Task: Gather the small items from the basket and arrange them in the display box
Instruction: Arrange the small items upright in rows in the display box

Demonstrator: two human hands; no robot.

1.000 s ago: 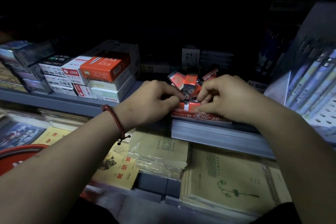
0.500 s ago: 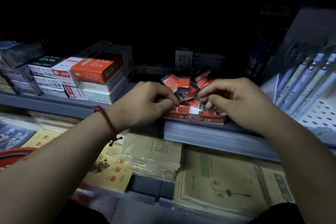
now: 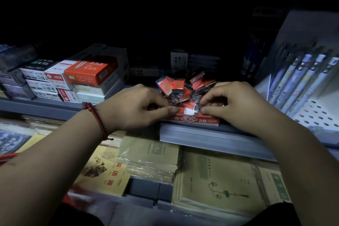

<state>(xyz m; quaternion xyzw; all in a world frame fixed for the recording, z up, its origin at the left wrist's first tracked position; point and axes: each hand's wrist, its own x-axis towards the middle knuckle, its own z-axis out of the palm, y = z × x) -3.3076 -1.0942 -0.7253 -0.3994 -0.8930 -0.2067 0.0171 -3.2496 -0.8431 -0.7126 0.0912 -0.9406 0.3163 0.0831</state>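
Small packets (image 3: 178, 86): red and black, heaped loosely in the back of the display box (image 3: 197, 120); at least six faces show, exact count unclear.
Display box: one, red, marked "2B", at the front edge of the upper shelf (image 3: 201, 138).
Left hand (image 3: 135, 110): thumb and curled forefinger pinch the left end of the front-row packet (image 3: 189, 109).
Right hand (image 3: 236, 104): fingers curled, pinching the same row's right end.
Obstructions: the heap sits just behind both sets of fingertips.
Left neighbours: stacked stationery cartons (image 3: 55, 86), one orange carton (image 3: 89, 75) on top, near the left hand.
Right neighbours: about five packaged mechanical pencils (image 3: 300, 82) leaning over a perforated panel (image 3: 315, 115).
Below: four piles of exercise books (image 3: 216, 180) under the forearms.
Open room: a bare shelf strip between cartons and box.
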